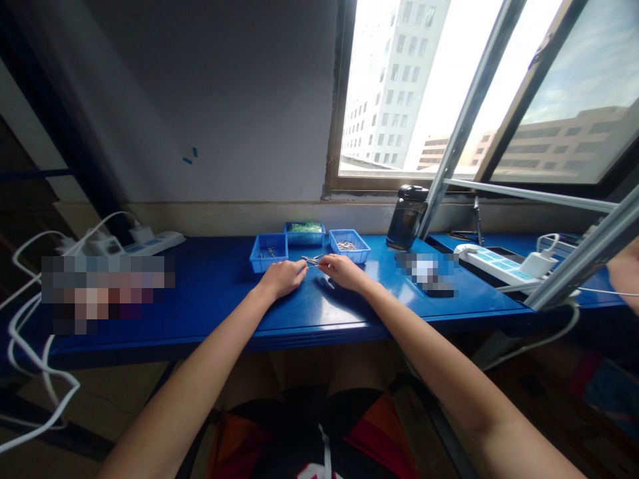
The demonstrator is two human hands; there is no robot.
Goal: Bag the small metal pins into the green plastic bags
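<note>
A: Your hands meet over the blue table [200,293], low, near its middle. Left hand [283,278] just in front of the left tray [269,266]. What's the grip there?

B: Your left thumb and forefinger pinch one end of some thin metal pieces [312,260]. Your right hand [343,271] pinches the other end, wrist angled in from the right.

A: So the metal pieces sit between your two sets of fingertips?

B: Yes, in the narrow gap, in front of the trays. Number and exact shape: too small to tell. Nor can I tell which fingers bear which piece.

A: Trays around you?

B: Three, all blue. Left one holds a few small dark bits. Back tray [305,238] has something green in it. Right tray [360,255], just beyond your right hand, carries a loose heap of small metal parts.

A: Farther right?

B: A dark bottle [405,221] near the wall, then a white power strip [499,263], plug in.
</note>
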